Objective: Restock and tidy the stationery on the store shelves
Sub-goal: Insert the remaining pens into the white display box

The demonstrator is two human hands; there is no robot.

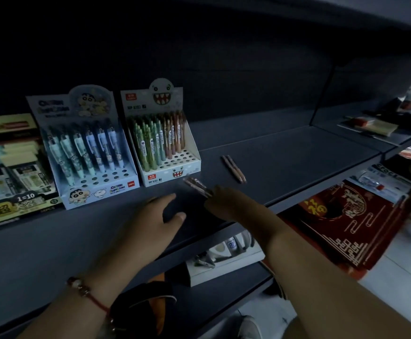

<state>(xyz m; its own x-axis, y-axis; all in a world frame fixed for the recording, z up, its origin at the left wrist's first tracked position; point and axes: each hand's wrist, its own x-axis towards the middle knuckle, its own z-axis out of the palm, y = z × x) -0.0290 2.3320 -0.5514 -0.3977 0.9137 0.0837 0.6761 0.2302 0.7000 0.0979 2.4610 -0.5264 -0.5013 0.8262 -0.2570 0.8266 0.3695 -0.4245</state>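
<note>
Right hand [220, 201] pinches a few brown pens [197, 186], blurred, just off the 5 o'clock corner of the monster box [172, 165]; left hand [150, 217] lies flat on the shelf [285, 152], fingers straight and apart; two more pens [233, 168] lie loose at the box's 3 o'clock. Risks, judged: several pens in one pinch may splay and miss the holes; a nudge may shift the light box; loose pair may roll off the edge.

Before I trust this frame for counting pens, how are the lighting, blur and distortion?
Head view: dim, the shelf back nearly black. Right hand and the pens it grips are motion-blurred, so uncountable; left hand and the monster pen box are fairly sharp. Wide-angle bending curves the shelf edge; corners darken.
</note>
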